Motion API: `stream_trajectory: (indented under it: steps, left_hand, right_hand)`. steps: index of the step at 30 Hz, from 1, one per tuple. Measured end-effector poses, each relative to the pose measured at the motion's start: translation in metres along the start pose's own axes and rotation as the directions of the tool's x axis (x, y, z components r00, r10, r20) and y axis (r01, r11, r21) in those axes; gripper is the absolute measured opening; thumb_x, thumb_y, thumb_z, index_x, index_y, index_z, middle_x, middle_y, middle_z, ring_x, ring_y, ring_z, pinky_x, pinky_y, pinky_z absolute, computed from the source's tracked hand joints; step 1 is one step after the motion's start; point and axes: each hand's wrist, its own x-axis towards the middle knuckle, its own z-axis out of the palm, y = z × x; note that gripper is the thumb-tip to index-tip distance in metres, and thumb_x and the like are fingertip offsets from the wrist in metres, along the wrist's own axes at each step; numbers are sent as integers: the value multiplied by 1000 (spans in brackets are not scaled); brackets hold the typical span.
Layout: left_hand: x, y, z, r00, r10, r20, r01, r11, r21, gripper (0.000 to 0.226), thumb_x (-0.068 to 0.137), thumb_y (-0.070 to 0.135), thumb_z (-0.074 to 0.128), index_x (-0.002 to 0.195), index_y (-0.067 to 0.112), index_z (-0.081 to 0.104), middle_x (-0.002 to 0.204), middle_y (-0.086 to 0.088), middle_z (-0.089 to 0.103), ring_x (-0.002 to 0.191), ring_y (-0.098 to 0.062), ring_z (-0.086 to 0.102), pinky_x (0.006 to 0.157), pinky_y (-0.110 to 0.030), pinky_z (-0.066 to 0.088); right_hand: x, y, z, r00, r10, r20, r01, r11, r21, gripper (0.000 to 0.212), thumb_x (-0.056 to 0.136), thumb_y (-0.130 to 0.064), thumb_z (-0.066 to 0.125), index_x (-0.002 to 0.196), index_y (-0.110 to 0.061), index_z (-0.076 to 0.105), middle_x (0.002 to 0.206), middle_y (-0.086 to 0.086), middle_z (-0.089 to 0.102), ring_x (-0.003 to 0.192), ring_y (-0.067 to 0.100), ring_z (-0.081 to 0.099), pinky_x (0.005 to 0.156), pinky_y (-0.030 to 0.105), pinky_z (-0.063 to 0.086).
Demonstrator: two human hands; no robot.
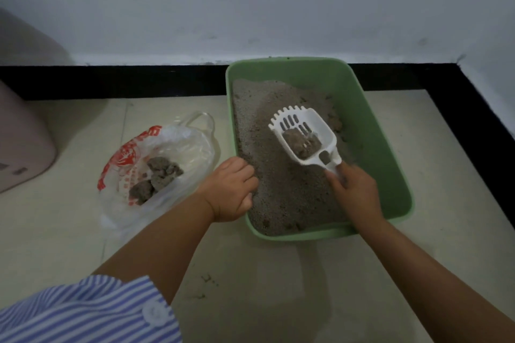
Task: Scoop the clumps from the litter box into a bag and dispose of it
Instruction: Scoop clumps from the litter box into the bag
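Note:
A green litter box (pixel 370 131) full of grey litter sits on the floor against the wall. My right hand (pixel 355 193) grips the handle of a white slotted scoop (pixel 302 133), held above the litter with a grey clump (pixel 302 143) in its bowl. My left hand (pixel 232 189) grips the box's left rim, its fingers curled over the edge. Left of the box lies an open clear plastic bag with red print (pixel 133 164); several grey clumps (pixel 157 178) lie inside it.
A pinkish container (pixel 19 136) stands at the far left. A black baseboard (pixel 111 81) runs along the white wall and down the right side. Beige floor tiles (pixel 278 287) spread in front of the box. A striped blue sleeve (pixel 83 312) shows at bottom left.

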Motion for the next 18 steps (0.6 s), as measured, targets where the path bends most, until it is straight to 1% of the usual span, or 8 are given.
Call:
stream_trajectory:
  steps: [2,4,6,8,12,15,17,18]
  left_hand:
    - [-1,1,-1,1000,-5,11,5,1000,10,25,69,24,40,62,6,56,64,-13,53,72,-24,33,73,-34,31]
    - [-1,1,-1,1000,-7,15,6,1000,18,25,69,24,40,62,6,56,64,-13,53,72,-24,33,74,-34,31]
    - [0,2,-3,1000,-4,22,3,1000,23,26,69,24,40,62,6,56,64,-13,53,72,-23,33,74,-34,31]
    - [0,2,-3,1000,3,18,-3,1000,27,26,70,24,40,62,6,57,64,-12,54,72,-23,33,75,-33,32]
    - [-2,0,-1,1000,16,17,-17,999,41,24,71,24,41,63,7,56,65,-12,54,72,-23,34,76,-33,33]
    - [0,1,-10,997,81,18,-82,993,90,25,73,26,42,63,8,56,64,-10,54,71,-22,35,74,-32,32]
    - [-4,-2,-27,996,88,14,-89,988,124,27,76,28,42,66,9,57,66,-9,55,71,-22,41,70,-32,33]
    - [-9,-8,-36,999,37,7,-37,990,138,28,76,29,41,68,8,58,68,-9,56,69,-24,47,68,-32,36]
  right_hand:
    - [-3,-1,3,999,-27,19,28,999,-32,36,88,-21,61,123,-10,60,78,18,57,74,28,54,62,28,30]
    - [-4,-2,7,999,3,48,-4,1000,16,37,89,-24,58,126,-15,58,79,10,53,74,20,46,64,26,28]
    - [-4,-1,8,998,28,59,-30,999,33,39,90,-26,57,128,-17,56,85,13,59,78,22,50,65,26,29]
    - [-3,0,6,998,8,69,-9,1000,15,40,90,-28,57,129,-18,55,93,16,62,85,27,55,66,26,30]
    - [-5,-3,1,998,-13,61,13,1000,1,41,89,-28,58,129,-18,55,94,15,62,83,25,55,66,25,30]
    - [-7,-8,-7,997,-24,74,26,1000,-15,41,89,-27,58,129,-16,55,97,16,63,88,28,57,67,25,30]
    - [-7,-14,-12,997,-43,66,41,999,27,39,88,-23,61,125,-11,59,92,20,64,83,28,57,67,25,31]
    - [-8,-18,-13,995,-76,66,73,997,41,37,87,-23,63,121,-9,62,85,20,64,76,25,55,66,25,31]
